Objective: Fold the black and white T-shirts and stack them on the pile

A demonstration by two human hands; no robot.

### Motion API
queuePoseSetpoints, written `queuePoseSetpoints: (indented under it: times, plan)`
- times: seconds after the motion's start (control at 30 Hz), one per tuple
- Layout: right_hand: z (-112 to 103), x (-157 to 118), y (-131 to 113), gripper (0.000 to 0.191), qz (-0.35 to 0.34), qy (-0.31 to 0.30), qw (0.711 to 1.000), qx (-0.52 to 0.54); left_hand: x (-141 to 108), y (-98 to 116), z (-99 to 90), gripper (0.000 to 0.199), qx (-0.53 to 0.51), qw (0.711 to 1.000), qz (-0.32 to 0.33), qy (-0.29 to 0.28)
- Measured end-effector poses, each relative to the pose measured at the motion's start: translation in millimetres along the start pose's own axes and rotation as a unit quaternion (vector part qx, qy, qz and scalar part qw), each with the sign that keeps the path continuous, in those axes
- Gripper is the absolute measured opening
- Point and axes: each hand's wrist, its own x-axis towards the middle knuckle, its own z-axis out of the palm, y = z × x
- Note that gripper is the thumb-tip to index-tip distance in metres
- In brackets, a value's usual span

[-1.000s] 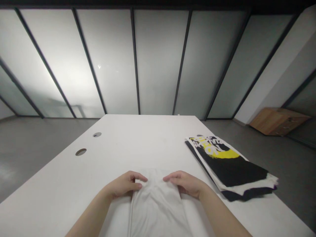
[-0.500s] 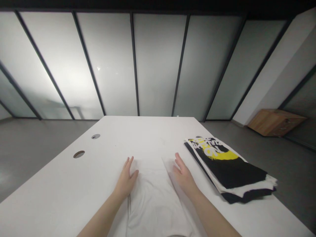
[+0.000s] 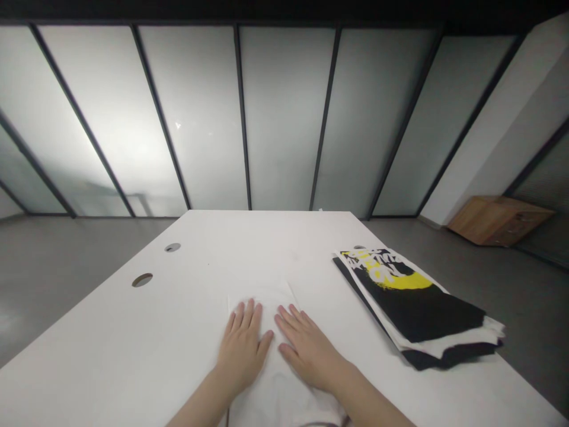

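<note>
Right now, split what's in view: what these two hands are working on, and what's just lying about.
In hand: the folded white cloth garment, pressed flat under the left hand and right hand.

Lying about: the folded black garments with yellow-and-white print; the long white desk with its round holes; the low wooden drawer cabinet.

Counts, left to right: 1 table point(image 3: 186, 332); 2 round holes point(image 3: 142, 280) in it; 1 left hand point(image 3: 242, 350); 1 right hand point(image 3: 306, 350); 1 white garment point(image 3: 260, 290); 1 stack of black-and-white garments point(image 3: 413, 314); 1 wooden cabinet point(image 3: 498, 220).
</note>
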Motion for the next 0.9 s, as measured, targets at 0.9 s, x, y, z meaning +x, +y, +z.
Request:
queuePoseSetpoints:
  times: [0.9]
  plan:
    - [12,14,13,0.060,0.169,0.113,0.979,-0.028,-11,31,0.9,0.069,-0.034,0.996,0.076,-0.016]
